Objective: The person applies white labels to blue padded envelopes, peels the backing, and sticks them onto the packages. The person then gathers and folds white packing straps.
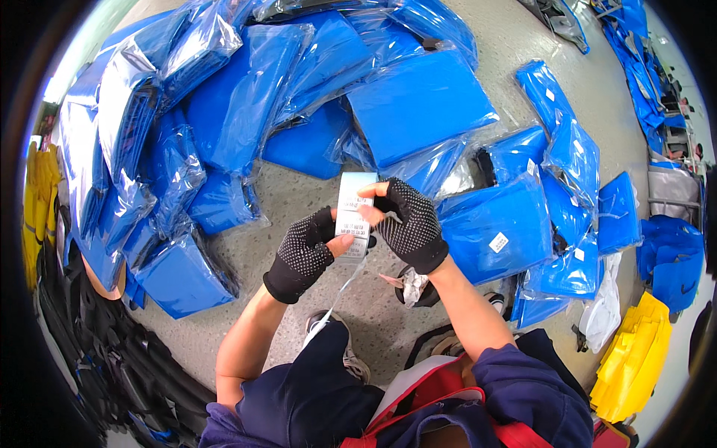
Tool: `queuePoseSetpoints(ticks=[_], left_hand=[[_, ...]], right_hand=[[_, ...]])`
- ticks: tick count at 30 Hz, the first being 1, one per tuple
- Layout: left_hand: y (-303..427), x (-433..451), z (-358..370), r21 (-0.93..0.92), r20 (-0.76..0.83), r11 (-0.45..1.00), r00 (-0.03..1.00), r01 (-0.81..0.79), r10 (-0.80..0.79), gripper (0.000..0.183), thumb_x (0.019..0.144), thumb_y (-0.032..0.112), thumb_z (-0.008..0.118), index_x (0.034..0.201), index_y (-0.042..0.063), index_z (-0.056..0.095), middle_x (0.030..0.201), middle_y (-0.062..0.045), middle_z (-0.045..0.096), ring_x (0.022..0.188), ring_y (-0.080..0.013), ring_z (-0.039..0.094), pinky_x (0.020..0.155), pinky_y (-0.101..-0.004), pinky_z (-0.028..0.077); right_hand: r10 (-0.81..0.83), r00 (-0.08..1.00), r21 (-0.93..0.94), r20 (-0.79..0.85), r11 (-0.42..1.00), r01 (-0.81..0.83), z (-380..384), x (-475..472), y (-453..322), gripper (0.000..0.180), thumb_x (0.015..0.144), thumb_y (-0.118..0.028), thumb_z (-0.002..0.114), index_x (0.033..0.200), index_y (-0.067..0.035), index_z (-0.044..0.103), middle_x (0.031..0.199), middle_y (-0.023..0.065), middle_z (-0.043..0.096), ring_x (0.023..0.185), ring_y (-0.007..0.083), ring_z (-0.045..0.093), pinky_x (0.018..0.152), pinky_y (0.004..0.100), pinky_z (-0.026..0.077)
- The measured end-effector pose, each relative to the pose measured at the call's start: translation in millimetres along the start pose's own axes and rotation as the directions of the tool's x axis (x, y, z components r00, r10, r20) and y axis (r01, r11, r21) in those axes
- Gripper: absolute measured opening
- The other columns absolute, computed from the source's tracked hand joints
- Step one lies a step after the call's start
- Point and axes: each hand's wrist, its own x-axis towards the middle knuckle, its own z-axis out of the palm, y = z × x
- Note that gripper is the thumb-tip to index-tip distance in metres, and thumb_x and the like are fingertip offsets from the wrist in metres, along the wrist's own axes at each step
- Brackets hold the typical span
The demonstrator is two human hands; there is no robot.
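A strip of white printed labels (352,224) stands upright before me over the floor. My left hand (305,252), in a black fingerless glove with white grip dots, pinches its lower left part with the thumb in front. My right hand (411,221), gloved alike, has its bare index finger and thumb on the strip's upper right edge; the thumb is blurred. A narrow pale backing ribbon (344,288) trails from the strip down towards my leg. Beyond my hands lies a large blue flat pack (420,106) in clear plastic. Another blue pack (493,229), bearing a white label, lies right of my right hand.
Plastic-wrapped blue packs (241,101) are heaped at left and ahead. Black straps or bags (123,364) lie at lower left. Yellow folded material (633,358) sits at right near a white plastic bag (602,308). Crumpled paper (413,287) lies below my right hand. My shoe (353,358) is on the speckled floor.
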Motion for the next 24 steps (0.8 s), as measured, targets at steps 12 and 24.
queuePoseSetpoints(ticks=[12, 24], left_hand=[[0.9, -9.8, -20.2, 0.282, 0.056, 0.959, 0.998, -0.007, -0.009, 0.027, 0.086, 0.009, 0.058, 0.110, -0.004, 0.059, 0.095, -0.009, 0.065, 0.085, -0.0136, 0.060, 0.076, -0.0290, 0.048], [-17.3, -14.1, -33.2, -0.173, -0.174, 0.983, 0.981, 0.058, -0.088, 0.035, 0.085, 0.015, 0.059, 0.115, -0.002, 0.055, 0.104, -0.014, 0.064, 0.085, -0.0220, 0.065, 0.076, -0.0342, 0.051]], right_hand=[[-0.213, 0.940, -0.164, -0.267, 0.971, 0.173, -35.7, 59.0, 45.6, 0.018, 0.078, -0.024, 0.068, 0.085, -0.007, 0.070, 0.074, 0.0095, 0.060, 0.067, 0.0216, 0.056, 0.062, 0.0311, 0.045], [0.159, 0.557, 0.095, -0.815, 0.985, -0.141, -123.8, 112.3, 140.4, 0.082, 0.064, -0.040, 0.081, 0.120, 0.009, 0.046, 0.121, 0.0205, 0.052, 0.108, 0.0347, 0.051, 0.095, 0.0428, 0.040]])
